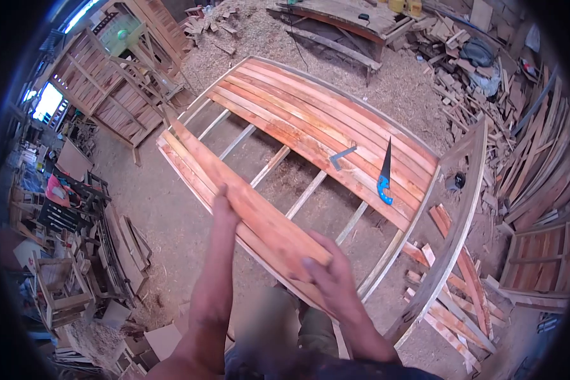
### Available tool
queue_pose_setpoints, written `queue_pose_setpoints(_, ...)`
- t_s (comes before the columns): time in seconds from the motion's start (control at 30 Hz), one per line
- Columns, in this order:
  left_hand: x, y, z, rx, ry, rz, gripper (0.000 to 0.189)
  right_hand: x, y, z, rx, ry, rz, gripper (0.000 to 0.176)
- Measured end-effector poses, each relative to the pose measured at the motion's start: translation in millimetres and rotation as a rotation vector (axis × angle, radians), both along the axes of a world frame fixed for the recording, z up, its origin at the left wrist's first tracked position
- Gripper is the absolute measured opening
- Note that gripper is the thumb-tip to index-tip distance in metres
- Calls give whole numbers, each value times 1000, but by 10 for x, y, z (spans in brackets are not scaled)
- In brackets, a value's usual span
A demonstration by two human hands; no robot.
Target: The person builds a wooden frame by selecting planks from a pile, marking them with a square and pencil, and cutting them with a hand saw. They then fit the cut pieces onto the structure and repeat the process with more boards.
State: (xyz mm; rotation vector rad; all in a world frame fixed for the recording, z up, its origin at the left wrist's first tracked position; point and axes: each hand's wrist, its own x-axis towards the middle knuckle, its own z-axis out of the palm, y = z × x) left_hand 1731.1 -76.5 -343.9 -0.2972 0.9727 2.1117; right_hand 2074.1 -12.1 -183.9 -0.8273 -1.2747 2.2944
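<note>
Both of my hands grip a long reddish wooden plank [253, 209], which lies at a slant over the near side of a wooden bed-like frame [418, 212]. My left hand [224, 208] is closed on the near edge around the plank's middle, thumb on top. Close to the plank's right end, my right hand [329, 272] is closed on it, thumb on the upper face. Pale crossbars [307, 193] show in the open gap of the frame. Fitted boards [297, 114] cover the far side. On them rest a metal try square [343, 156] and a blue-handled handsaw [384, 180].
Right of the frame stands an upright wooden panel frame [465, 221], with loose offcuts [453, 310] on the floor. A scrap wood pile [468, 82] fills the back right. A workbench [342, 19] stands behind, and slatted furniture [104, 88] at the left.
</note>
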Motion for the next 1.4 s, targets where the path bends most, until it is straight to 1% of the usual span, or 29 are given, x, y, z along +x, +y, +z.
queue_pose_setpoints(0.03, 254, 25, -14, -47, -41, -11, 56, 171, -56, -166, -109, 36, -121, 52)
queue_pose_setpoints(0.1, 713, -37, -167, -142, -71, -169, 53, 644, -48, -388, -116, -132, -227, 48)
queue_pose_setpoints(0.17, 986, -161, -301, -242, -97, -335, 51, 1264, -106, -730, -5, -274, -251, 46)
queue_pose_setpoints(0.23, 995, -288, -421, -295, -136, -334, 54, 1711, -225, -631, -75, -373, -245, 44)
queue_pose_setpoints(0.27, 953, -301, -476, -324, -158, -338, 55, 1813, -324, -528, -9, -437, -263, 38)
queue_pose_setpoints(0.3, 814, -298, -507, -415, -137, -282, 61, 1879, -393, -401, 58, -500, -280, 33)
queue_pose_setpoints(0.37, 326, -301, -770, -503, -97, -143, 63, 2028, -465, -67, 89, -655, -140, 46)
queue_pose_setpoints(0.4, -146, -369, -1364, -455, -66, -84, 64, 2057, -498, 100, 103, -731, -73, 53)
queue_pose_setpoints(0.43, -586, -453, -1812, -406, -34, -27, 65, 1986, -550, 255, 175, -725, -70, 39)
queue_pose_setpoints(0.5, -1131, -374, -1645, -467, 29, 8, 70, 1927, -673, 440, 288, -888, -5, 33)
queue_pose_setpoints(0.53, -1386, -324, -1638, -447, 75, 59, 74, 1898, -723, 513, 349, -967, 30, 30)
queue_pose_setpoints(0.6, -1795, -166, -1697, -407, 166, 160, 85, 1810, -834, 666, 449, -984, 24, 26)
queue_pose_setpoints(0.63, -1847, -59, -1508, -482, 78, 113, 88, 1757, -879, 742, 479, -983, 19, 26)
queue_pose_setpoints(0.67, -1797, 2, -1119, -559, -11, 66, 92, 1725, -917, 783, 506, -982, 16, 27)
queue_pose_setpoints(0.7, -1761, 6, -869, -640, -100, 20, 97, 1798, -965, 716, 561, -992, 34, 28)
queue_pose_setpoints(0.8, -1960, -144, -1382, -623, 10, -42, 98, 1821, -1047, 678, 652, -1017, -65, 28)
queue_pose_setpoints(0.9, -1821, -272, -1400, -465, -27, -48, 79, 2097, -1063, 586, 728, -1099, -40, 26)
queue_pose_setpoints(0.93, -1736, -259, -1305, -414, -46, -19, 72, 2235, -1067, 535, 686, -1168, -19, 26)
queue_pose_setpoints(0.97, -1579, -321, -1062, -367, -67, 13, 65, 2375, -1065, 452, 641, -1237, 8, 25)
queue_pose_setpoints(1.0, -1373, -396, -702, -325, -89, 44, 58, 2458, -1091, 392, 590, -1305, 37, 25)
queue_pose_setpoints(1.03, -1167, -455, -216, -369, -79, 37, 48, 2482, -1110, 380, 582, -1275, 12, 23)
queue_pose_setpoints(1.1, -1189, -710, 82, -273, 17, 84, 52, 2530, -1183, 247, 665, -1123, 5, 23)
queue_pose_setpoints(1.13, -1198, -821, 330, -273, 46, 103, 55, 2572, -1255, 133, 698, -1046, -2, 23)
queue_pose_setpoints(1.17, -1189, -892, 613, -269, 82, 127, 59, 2711, -1345, -130, 733, -1053, 73, 26)
queue_pose_setpoints(1.2, -1120, -960, 895, -252, 109, 138, 59, 2746, -1458, -318, 770, -1134, 115, 23)
queue_pose_setpoints(1.27, -1062, -1078, 1483, -188, 198, 198, 60, 2567, -1489, -645, 891, -1246, 195, 18)
queue_pose_setpoints(1.3, -1055, -1130, 1720, -157, 252, 194, 65, 2326, -1464, -606, 936, -1202, 19, 11)
queue_pose_setpoints(1.37, -962, -1213, 2339, -70, 420, 258, 67, 2131, -1423, -1010, 940, -1132, -94, 18)
queue_pose_setpoints(1.4, -870, -1186, 2511, -23, 471, 265, 68, 2113, -1428, -1113, 932, -1137, -153, 23)
